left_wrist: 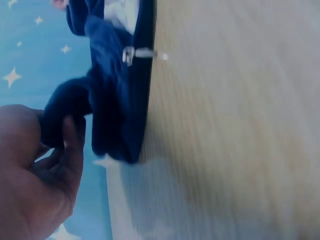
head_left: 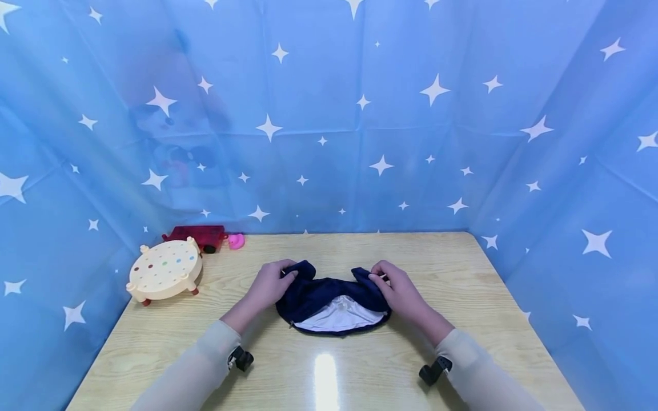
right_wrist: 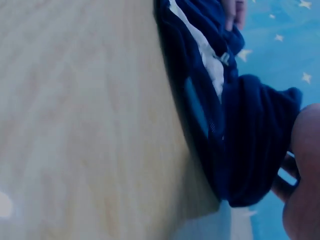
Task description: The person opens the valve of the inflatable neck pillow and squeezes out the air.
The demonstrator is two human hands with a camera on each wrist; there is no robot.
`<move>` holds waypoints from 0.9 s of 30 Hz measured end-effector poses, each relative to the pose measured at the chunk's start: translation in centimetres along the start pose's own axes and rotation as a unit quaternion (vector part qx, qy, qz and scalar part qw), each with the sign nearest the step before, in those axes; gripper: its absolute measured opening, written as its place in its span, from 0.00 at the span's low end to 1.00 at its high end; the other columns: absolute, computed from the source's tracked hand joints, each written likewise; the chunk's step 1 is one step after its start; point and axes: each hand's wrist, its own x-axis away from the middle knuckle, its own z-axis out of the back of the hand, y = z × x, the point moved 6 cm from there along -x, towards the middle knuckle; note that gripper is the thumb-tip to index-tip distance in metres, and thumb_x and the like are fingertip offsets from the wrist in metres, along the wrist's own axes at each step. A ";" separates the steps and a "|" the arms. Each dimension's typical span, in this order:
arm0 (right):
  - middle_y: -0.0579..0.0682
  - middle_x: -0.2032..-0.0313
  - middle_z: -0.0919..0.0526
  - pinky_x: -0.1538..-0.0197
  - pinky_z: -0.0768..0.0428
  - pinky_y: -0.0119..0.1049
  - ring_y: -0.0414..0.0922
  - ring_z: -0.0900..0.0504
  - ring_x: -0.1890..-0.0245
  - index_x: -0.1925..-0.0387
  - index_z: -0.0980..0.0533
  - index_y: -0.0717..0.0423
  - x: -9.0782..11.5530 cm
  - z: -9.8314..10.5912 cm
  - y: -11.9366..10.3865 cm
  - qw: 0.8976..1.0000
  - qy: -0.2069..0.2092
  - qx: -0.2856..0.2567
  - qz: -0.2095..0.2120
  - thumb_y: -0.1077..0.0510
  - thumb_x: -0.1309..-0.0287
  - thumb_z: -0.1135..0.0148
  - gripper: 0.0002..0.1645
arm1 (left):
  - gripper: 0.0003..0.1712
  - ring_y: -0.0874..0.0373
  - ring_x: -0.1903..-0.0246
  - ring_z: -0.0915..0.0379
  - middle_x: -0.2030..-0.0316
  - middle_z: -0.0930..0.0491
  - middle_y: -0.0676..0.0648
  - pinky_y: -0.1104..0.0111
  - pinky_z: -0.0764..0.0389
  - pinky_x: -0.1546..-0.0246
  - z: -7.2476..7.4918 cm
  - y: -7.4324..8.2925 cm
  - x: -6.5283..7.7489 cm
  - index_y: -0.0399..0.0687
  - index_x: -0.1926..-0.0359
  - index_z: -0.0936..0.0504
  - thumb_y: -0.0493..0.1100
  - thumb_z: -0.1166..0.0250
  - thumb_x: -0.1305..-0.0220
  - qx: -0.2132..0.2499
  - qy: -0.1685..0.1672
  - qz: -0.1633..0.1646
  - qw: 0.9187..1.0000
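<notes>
A navy U-shaped zippered cloth cover (head_left: 329, 288), like that of a neck pillow, lies on the table between the hands. Its zipper gapes along the near edge and shows a white inner layer (head_left: 341, 314). At its left end, my left hand (head_left: 271, 282) pinches a raised flap of the cloth between thumb and fingers. My right hand (head_left: 398, 285) pinches the raised right end in the same way. A metal zipper pull (left_wrist: 131, 55) hangs at the left side of the opening in the left wrist view. The right wrist view shows the cloth's folded right end (right_wrist: 255, 135).
At the table's left stands a cream round stool (head_left: 165, 268) with coloured dots and short legs. Behind it are a red toy vehicle (head_left: 197, 234) and a small pink toy (head_left: 236, 241). A blue star-patterned curtain (head_left: 329, 171) borders the wooden table (head_left: 452, 262) at the back and sides.
</notes>
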 end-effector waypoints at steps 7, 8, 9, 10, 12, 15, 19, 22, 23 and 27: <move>0.47 0.65 0.19 0.61 0.22 0.35 0.42 0.22 0.66 0.59 0.24 0.53 -0.5 2.4 2.8 0.996 0.061 -0.006 -0.060 0.63 0.18 0.38 0.06 | 0.13 0.48 0.56 0.13 0.50 0.09 0.41 0.51 0.14 0.49 0.9 -2.2 -0.8 0.38 0.43 0.09 0.39 0.30 0.22 -0.008 -0.009 0.012 1.000; 0.48 0.67 0.20 0.63 0.23 0.34 0.41 0.23 0.68 0.59 0.24 0.54 -0.5 2.8 3.2 0.995 0.070 -0.003 -0.066 0.63 0.18 0.38 0.07 | 0.13 0.46 0.52 0.12 0.49 0.09 0.40 0.49 0.14 0.47 1.1 -2.5 -0.9 0.37 0.43 0.10 0.39 0.30 0.22 -0.009 -0.011 0.014 1.000; 0.49 0.68 0.21 0.64 0.24 0.34 0.41 0.24 0.69 0.59 0.24 0.55 -0.4 3.0 3.6 0.994 0.075 0.001 -0.073 0.63 0.18 0.39 0.07 | 0.13 0.44 0.49 0.12 0.48 0.09 0.39 0.48 0.15 0.44 1.2 -2.7 -1.0 0.37 0.43 0.09 0.39 0.30 0.22 -0.007 -0.013 0.014 1.000; 0.50 0.70 0.21 0.66 0.24 0.34 0.40 0.24 0.71 0.60 0.25 0.56 -0.4 3.3 4.0 0.994 0.080 0.005 -0.078 0.63 0.18 0.39 0.07 | 0.13 0.44 0.46 0.13 0.47 0.09 0.39 0.48 0.15 0.42 1.4 -3.0 -1.1 0.37 0.43 0.09 0.39 0.29 0.22 -0.005 -0.015 0.018 1.000; 0.50 0.73 0.24 0.68 0.25 0.34 0.41 0.25 0.74 0.59 0.26 0.57 -0.3 3.7 4.5 0.992 0.085 0.014 -0.090 0.63 0.18 0.39 0.07 | 0.12 0.46 0.48 0.13 0.49 0.08 0.41 0.49 0.15 0.43 1.7 -3.5 -1.4 0.39 0.45 0.08 0.39 0.29 0.23 0.001 -0.022 0.026 0.999; 0.50 0.74 0.26 0.68 0.24 0.35 0.42 0.24 0.75 0.59 0.27 0.58 -0.1 4.2 5.2 0.991 0.083 0.023 -0.106 0.62 0.17 0.41 0.07 | 0.09 0.52 0.54 0.15 0.53 0.08 0.44 0.54 0.16 0.48 2.0 -4.3 -1.8 0.41 0.48 0.07 0.39 0.29 0.22 0.014 -0.037 0.040 0.998; 0.50 0.73 0.26 0.66 0.23 0.36 0.44 0.23 0.73 0.57 0.28 0.59 0.2 4.7 6.0 0.989 0.076 0.026 -0.127 0.61 0.16 0.42 0.08 | 0.09 0.57 0.57 0.17 0.54 0.08 0.46 0.58 0.18 0.50 2.3 -5.2 -2.3 0.42 0.50 0.06 0.39 0.30 0.22 0.025 -0.048 0.044 0.998; 0.50 0.73 0.25 0.65 0.22 0.36 0.43 0.23 0.73 0.57 0.28 0.59 0.3 4.6 6.5 0.987 0.073 0.036 -0.136 0.61 0.16 0.42 0.07 | 0.09 0.56 0.62 0.19 0.60 0.09 0.47 0.59 0.20 0.55 2.4 -5.4 -2.5 0.42 0.50 0.07 0.41 0.30 0.21 0.020 -0.042 0.047 0.998; 0.50 0.73 0.25 0.65 0.21 0.37 0.43 0.22 0.74 0.57 0.28 0.59 0.3 4.6 6.6 0.987 0.076 0.040 -0.138 0.61 0.16 0.42 0.07 | 0.09 0.56 0.64 0.21 0.63 0.10 0.47 0.59 0.21 0.57 2.4 -5.4 -2.6 0.42 0.50 0.07 0.41 0.30 0.21 0.015 -0.036 0.047 0.998; 0.52 0.69 0.22 0.64 0.21 0.36 0.46 0.22 0.70 0.55 0.26 0.60 0.2 4.2 6.1 0.984 0.097 0.049 -0.142 0.61 0.16 0.41 0.06 | 0.12 0.51 0.66 0.22 0.64 0.15 0.44 0.56 0.20 0.59 2.6 -4.8 -2.2 0.38 0.47 0.11 0.43 0.30 0.21 -0.017 0.021 0.048 0.998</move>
